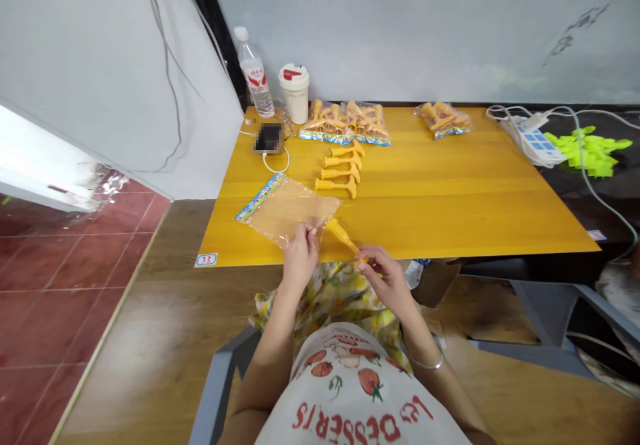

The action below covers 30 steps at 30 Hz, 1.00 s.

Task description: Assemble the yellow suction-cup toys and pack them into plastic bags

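Yellow toy hammer (341, 233) sits between the two hands at the near edge of the table (475, 218), its broad end toward the right side of a clear bag (285, 208) — whether that end is inside the film or only against it, I cannot tell. Left to right, the risks seem these: the bag, thin and flat, could slip or fold if the left hand (300, 255) has a poor pinch on it, and its film could crease or snag if the hammer's broad rim pressed on it. The hammer, gripped only at one end, could pivot or drop off the near edge if the right hand (383, 273) loosened. Four loose hammers (337, 174), lined up just beyond, could be knocked by a wide sweep.

As for pose, the left forearm rises from the lower left, thumb and fingers clamped together on the bag's near corner. The right forearm slants in from the lower right — thumb and fingertips pinched on the hammer's near end, the other fingers curled.
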Tool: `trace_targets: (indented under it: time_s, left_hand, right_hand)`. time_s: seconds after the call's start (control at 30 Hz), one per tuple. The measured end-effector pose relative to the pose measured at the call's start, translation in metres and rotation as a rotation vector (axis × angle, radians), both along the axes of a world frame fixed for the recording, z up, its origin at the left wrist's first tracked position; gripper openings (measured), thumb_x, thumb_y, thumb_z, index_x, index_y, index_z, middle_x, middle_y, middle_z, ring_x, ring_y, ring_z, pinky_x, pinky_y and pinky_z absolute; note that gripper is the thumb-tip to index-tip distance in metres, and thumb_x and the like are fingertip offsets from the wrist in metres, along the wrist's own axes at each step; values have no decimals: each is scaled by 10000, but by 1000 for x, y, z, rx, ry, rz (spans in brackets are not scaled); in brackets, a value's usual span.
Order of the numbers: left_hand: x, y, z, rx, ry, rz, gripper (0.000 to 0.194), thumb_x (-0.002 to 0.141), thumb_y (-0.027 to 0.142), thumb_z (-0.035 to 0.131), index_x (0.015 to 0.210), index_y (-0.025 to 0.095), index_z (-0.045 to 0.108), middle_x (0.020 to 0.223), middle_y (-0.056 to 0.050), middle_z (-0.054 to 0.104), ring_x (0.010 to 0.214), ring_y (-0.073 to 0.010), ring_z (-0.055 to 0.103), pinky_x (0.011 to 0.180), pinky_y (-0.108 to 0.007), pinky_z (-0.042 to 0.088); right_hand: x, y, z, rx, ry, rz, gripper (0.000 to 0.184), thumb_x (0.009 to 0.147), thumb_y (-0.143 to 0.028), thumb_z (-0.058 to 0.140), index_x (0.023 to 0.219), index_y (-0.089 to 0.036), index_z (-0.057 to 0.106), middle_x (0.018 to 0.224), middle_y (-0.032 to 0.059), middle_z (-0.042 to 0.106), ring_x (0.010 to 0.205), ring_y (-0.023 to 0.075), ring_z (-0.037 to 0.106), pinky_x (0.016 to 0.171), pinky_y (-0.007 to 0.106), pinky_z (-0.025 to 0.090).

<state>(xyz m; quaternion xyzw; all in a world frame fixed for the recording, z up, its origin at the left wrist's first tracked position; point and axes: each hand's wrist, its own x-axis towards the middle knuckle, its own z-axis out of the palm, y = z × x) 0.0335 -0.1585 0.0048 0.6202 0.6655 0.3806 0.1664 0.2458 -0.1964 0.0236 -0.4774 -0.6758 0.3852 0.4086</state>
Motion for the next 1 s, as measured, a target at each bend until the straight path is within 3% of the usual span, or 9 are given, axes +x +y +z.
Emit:
trace_targets:
  time_s: [0.27, 0.4, 0.47, 0.57, 0.7, 0.87, 1.0]
  left_hand:
    - [-2, -4, 8, -9, -90, -33, 152, 981, 329, 386, 888, 236, 462, 748, -22, 648, 655, -191, 647, 630, -292, 470]
    - [0, -8, 15, 26, -168, -122, 137, 1000, 328, 376, 940, 240, 463, 1133, -116, 711, 1050, -217, 701, 848, -352, 543]
    - [3, -11, 20, 38, -165, -174, 132, 1009, 310, 366, 966, 238, 469, 1320, -138, 645, 1270, -223, 606, 990, -400, 512]
    - [8, -14, 25, 76, -103, -252, 125, 1008, 268, 371, 959, 228, 478, 1418, -127, 586, 1443, -229, 434, 1173, -496, 373]
    - [13, -20, 31, 77, -15, -400, 132, 999, 215, 374, 983, 218, 505, 1377, -97, 626, 1463, -241, 404, 1250, -584, 220]
    - [18, -25, 43, 25, -57, -513, 143, 1016, 226, 345, 998, 226, 488, 1309, -111, 674, 1451, -229, 427, 1256, -581, 233]
    - [25, -30, 49, -3, -86, -593, 158, 1025, 246, 333, 1028, 236, 491, 1338, -105, 660, 1457, -212, 417, 1262, -568, 241]
  right_hand:
    - [-16, 3, -9, -22, -10, 49, 207, 971, -409, 574, 1060, -245, 664, 1073, 64, 651, 779, 140, 619, 684, 255, 537]
    - [-21, 5, -4, 18, -42, 68, 171, 978, -371, 568, 1055, -247, 658, 1051, 66, 644, 865, 165, 640, 746, 281, 551]
    - [-23, 6, 1, 41, -45, 85, 154, 979, -350, 568, 1051, -247, 657, 1042, 67, 637, 877, 171, 646, 747, 287, 556]
    - [-27, 6, 6, 64, -71, 95, 149, 981, -340, 564, 1062, -253, 654, 1047, 71, 630, 894, 181, 653, 774, 311, 569]
    - [-27, 7, 5, 134, -166, 124, 150, 986, -309, 554, 1092, -255, 644, 1114, 93, 611, 1016, 210, 640, 872, 361, 563]
    - [-26, 8, -5, 233, -356, 119, 193, 981, -251, 521, 1139, -235, 632, 1186, 134, 578, 1062, 251, 625, 879, 406, 565]
    - [-31, 12, -19, 289, -461, 61, 354, 949, -179, 490, 1282, -228, 602, 1184, 159, 602, 991, 268, 648, 804, 412, 588]
